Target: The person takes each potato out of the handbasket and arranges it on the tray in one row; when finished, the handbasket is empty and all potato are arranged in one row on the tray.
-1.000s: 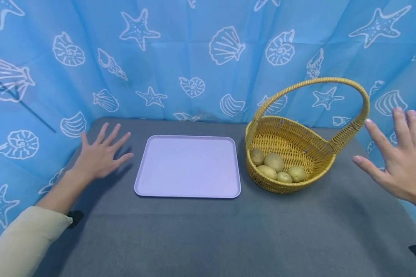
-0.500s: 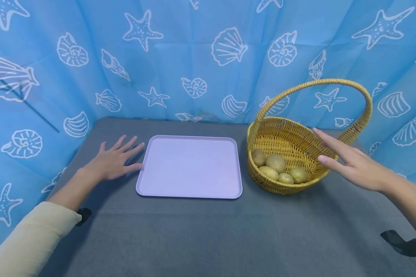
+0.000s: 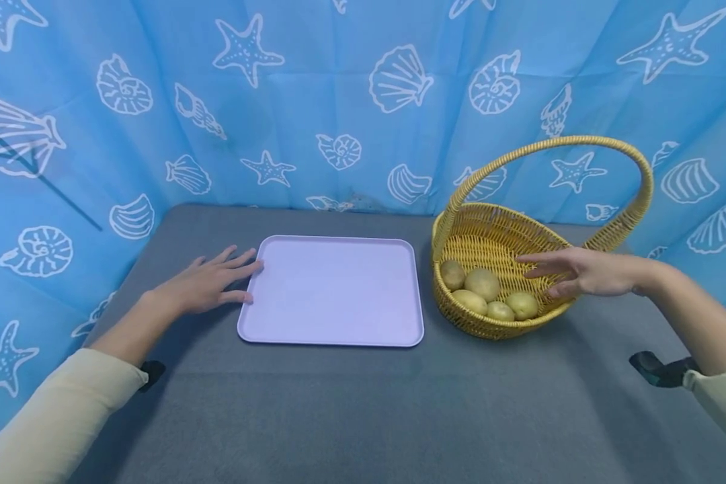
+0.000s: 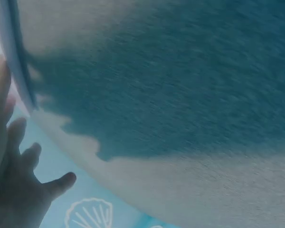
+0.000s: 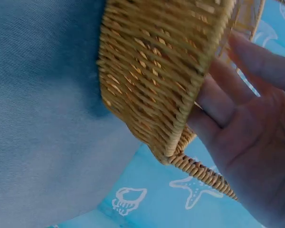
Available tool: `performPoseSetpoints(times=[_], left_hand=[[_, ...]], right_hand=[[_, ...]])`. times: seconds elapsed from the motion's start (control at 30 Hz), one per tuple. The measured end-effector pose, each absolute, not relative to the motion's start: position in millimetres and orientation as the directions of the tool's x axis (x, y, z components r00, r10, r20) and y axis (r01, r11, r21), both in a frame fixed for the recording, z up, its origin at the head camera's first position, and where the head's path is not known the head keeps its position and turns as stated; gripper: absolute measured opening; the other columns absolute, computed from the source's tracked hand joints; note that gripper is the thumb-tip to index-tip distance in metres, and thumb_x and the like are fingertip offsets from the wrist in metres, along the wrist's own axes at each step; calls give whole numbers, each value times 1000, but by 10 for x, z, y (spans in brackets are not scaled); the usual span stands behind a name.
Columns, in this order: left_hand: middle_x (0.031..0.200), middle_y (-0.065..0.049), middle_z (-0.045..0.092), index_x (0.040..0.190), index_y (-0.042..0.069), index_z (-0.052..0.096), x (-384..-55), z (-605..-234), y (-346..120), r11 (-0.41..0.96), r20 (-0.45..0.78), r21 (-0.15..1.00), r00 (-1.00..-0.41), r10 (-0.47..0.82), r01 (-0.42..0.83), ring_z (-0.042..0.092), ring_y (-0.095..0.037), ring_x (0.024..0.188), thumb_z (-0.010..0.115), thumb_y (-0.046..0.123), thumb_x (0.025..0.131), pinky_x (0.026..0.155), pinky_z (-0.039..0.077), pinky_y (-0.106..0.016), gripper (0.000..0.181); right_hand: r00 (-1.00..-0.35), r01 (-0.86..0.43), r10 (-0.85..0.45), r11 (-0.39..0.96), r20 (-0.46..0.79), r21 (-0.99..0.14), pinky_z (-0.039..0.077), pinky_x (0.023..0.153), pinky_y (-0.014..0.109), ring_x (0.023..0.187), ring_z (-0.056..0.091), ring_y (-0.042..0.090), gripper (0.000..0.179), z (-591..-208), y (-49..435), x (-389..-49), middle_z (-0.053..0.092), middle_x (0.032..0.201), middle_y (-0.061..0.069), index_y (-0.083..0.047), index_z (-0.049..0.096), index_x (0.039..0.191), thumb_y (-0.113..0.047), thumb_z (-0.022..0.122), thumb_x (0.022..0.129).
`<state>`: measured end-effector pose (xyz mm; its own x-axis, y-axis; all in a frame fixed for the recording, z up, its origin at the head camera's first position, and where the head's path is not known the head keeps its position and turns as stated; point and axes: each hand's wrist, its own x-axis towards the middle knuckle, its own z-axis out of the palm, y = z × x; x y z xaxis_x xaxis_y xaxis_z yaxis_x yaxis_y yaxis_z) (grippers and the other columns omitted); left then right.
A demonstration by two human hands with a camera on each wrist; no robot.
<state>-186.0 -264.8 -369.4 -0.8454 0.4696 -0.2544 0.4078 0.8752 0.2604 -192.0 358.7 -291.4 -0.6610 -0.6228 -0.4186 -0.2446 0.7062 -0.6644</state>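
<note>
A pale lilac rectangular tray [image 3: 333, 292] lies flat on the grey cloth. My left hand [image 3: 202, 286] reaches over its left edge with fingers spread, the fingertips right at the rim; in the left wrist view, the hand [image 4: 19, 166] is dark beside the tray's edge [image 4: 12, 52]. To the right stands a yellow wicker basket [image 3: 490, 329] with a tall arched handle. Several potatoes [image 3: 482, 285] sit at the basket's near left side. Over the basket's right rim, my right hand [image 3: 581, 272] extends inward, fingers loosely bent, holding nothing. From the right wrist, its fingers pass behind the wicker rim.
A grey cloth [image 3: 351, 417] covers the table. Behind and at the sides hangs a blue curtain [image 3: 339, 101] printed with white shells and starfish. The basket's handle [image 3: 581, 141] arches high at the right.
My right hand has swung left from beyond the basket to over its inside, its spread fingers now bending. My left hand has moved right, from the bare cloth to the tray's left edge.
</note>
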Motion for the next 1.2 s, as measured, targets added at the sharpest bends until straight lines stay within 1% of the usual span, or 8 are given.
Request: performPoseSetpoints(times=[0.1,0.23,0.33,0.5,0.63,0.8,1.07,1.2], left_hand=[[164,-16,18,156,12,31,-1883,-3692,-2627,868,-264,287,-838,479,406,4,-48,149,59,54,95,110,5,-76,79],[163,-17,19,156,10,32,-1914,-3684,-2609,872,-278,290,-837,471,395,5,-48,149,62,53,94,109,7,-76,81],[163,-17,19,156,10,31,-1923,-3677,-2603,873,-288,296,-835,468,387,5,-48,149,63,52,94,109,8,-76,81],[164,-16,18,156,11,30,-1926,-3674,-2601,876,-299,308,-836,460,372,5,-47,149,62,54,93,109,7,-75,83],[165,-15,17,157,12,29,-1929,-3681,-2605,877,-306,315,-835,457,364,4,-46,149,61,56,93,110,6,-75,84],[165,-14,16,157,13,29,-1936,-3695,-2611,878,-311,315,-835,454,360,4,-46,149,61,56,93,110,7,-75,84],[164,-15,17,157,12,29,-1937,-3705,-2623,877,-308,309,-833,459,369,5,-47,149,63,54,93,110,8,-75,83],[165,-14,18,157,13,29,-1938,-3707,-2613,879,-308,306,-836,454,365,5,-46,149,63,55,92,110,8,-75,84]], right_hand=[[-575,-161,-617,729,-537,-665,48,101,33,137,35,52,70,-2901,3604,-2025,35,151,35,6,22,154,-15,59,100],[-503,-76,-588,760,-633,-646,42,107,53,139,31,54,71,-2902,3593,-2132,29,153,35,6,21,155,-18,59,100],[-485,-38,-561,780,-671,-624,36,109,59,139,32,51,70,-2911,3578,-2185,31,153,34,4,24,155,-21,60,100],[-488,24,-506,807,-711,-591,32,112,58,139,38,43,67,-2929,3567,-2237,40,150,29,0,28,154,-27,59,100],[-492,29,-502,807,-711,-589,33,111,58,138,40,42,64,-2960,3576,-2272,44,148,27,0,33,152,-27,58,100],[-483,8,-518,803,-706,-595,35,111,56,136,43,42,61,-3006,3562,-2300,45,147,28,0,37,150,-26,59,100],[-450,13,-513,815,-731,-580,33,113,55,136,43,42,65,-3040,3478,-2329,44,148,28,1,37,151,-25,63,97],[-431,26,-507,820,-747,-571,41,109,45,132,49,37,61,-3052,3437,-2355,50,144,25,0,43,148,-22,66,96]])
